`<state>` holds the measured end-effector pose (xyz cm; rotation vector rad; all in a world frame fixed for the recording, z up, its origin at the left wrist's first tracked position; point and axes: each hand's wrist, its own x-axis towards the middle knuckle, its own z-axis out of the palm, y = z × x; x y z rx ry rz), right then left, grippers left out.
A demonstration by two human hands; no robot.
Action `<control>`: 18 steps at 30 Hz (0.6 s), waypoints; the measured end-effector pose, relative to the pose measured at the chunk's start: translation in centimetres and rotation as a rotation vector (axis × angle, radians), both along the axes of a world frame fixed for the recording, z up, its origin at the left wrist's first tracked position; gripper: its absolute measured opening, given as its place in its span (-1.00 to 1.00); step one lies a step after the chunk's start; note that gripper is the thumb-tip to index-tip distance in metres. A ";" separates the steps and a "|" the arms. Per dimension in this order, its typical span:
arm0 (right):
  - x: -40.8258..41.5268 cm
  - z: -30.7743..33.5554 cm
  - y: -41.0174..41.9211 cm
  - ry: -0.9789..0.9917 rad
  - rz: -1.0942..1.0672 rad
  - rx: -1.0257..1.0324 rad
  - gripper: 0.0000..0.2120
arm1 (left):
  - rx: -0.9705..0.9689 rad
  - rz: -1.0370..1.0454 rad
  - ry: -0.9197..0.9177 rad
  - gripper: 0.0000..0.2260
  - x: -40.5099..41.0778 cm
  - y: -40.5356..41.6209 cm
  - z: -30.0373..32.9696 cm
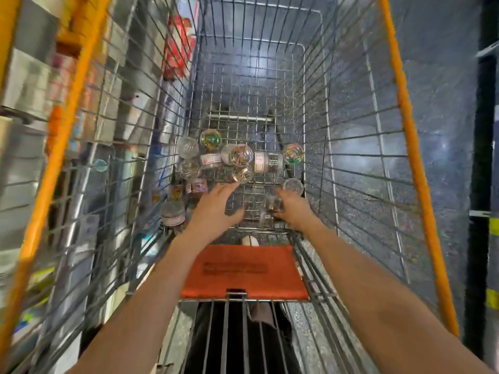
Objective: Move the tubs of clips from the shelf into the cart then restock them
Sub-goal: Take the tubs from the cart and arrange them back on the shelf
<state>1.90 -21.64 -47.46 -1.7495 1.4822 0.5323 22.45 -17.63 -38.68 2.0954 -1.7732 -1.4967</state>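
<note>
No legible txt — print on orange seat flap, tub labels blurred

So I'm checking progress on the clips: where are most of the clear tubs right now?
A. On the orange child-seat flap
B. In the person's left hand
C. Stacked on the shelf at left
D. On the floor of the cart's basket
D: the clear tubs lie scattered on the wire floor of the cart, ahead of both hands.

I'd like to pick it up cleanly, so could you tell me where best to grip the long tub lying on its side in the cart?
Grip the long tub across its round middle, coming from above: it lies flat, ends hemmed in by neighbouring tubs.
</note>
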 end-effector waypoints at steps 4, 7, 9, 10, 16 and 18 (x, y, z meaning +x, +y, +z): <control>0.2 -1.1 -0.5 0.093 0.109 -0.047 -0.46 | 0.024 0.005 -0.001 -0.41 0.4 0.0 -1.5; 0.5 -1.9 -0.7 0.144 0.146 -0.022 -0.49 | 0.023 0.027 -0.004 -0.41 0.8 -0.1 -2.2; 0.6 -2.3 -0.7 0.151 0.139 -0.014 -0.50 | 0.032 0.040 0.003 -0.42 1.0 0.0 -2.4; 0.5 -2.6 -0.7 0.144 0.141 -0.027 -0.50 | 0.033 0.047 0.009 -0.42 1.1 0.1 -2.6; 0.5 -2.5 -0.4 0.079 0.042 -0.054 -0.46 | 0.065 0.080 0.067 -0.43 1.7 0.9 -2.2; 0.9 -1.7 -0.2 0.019 -0.035 -0.046 -0.46 | 0.075 0.098 0.092 -0.43 1.9 1.1 -1.7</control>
